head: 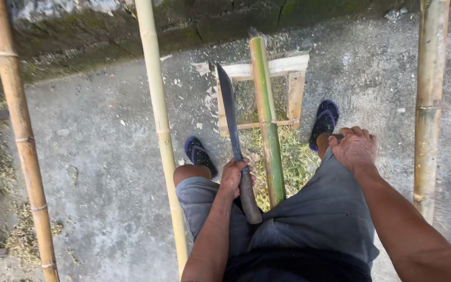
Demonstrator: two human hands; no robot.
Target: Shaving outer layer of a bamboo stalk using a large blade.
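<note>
Concrete floor [105,156], centre frame: left hand [234,175] clenched on machete [229,112] beside uncut green bamboo [266,120]; right hand [354,149] perhaps resting on knee; shavings below.

Long dark machete [230,112] gripped beside the upright green bamboo pole [266,120].

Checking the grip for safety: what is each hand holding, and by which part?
The left hand grips the machete by its dark handle, blade pointing away. The right hand rests on the right knee; whether it holds anything cannot be told.
</note>
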